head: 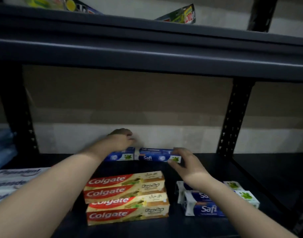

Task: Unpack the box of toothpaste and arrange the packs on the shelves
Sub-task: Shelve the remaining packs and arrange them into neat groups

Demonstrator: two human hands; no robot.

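Note:
Two blue Safi toothpaste packs lie end to end at the back of the dark shelf [250, 169]. My left hand [120, 140] rests curled over the top of the left Safi pack [120, 156]. My right hand [185, 160] pinches the right end of the right Safi pack [154, 156] between thumb and fingers. Nearer me sits a stack of red and cream Colgate packs [126, 196]. A small pile of Safi packs [205, 206] lies under my right forearm at the front right.
White Pepsodent packs [11, 181] are stacked at the front left. The upper shelf [147, 54] overhangs low, with green and yellow packs [180, 16] on it. Perforated uprights [233, 121] stand at back left and back right. A pale wall closes the back.

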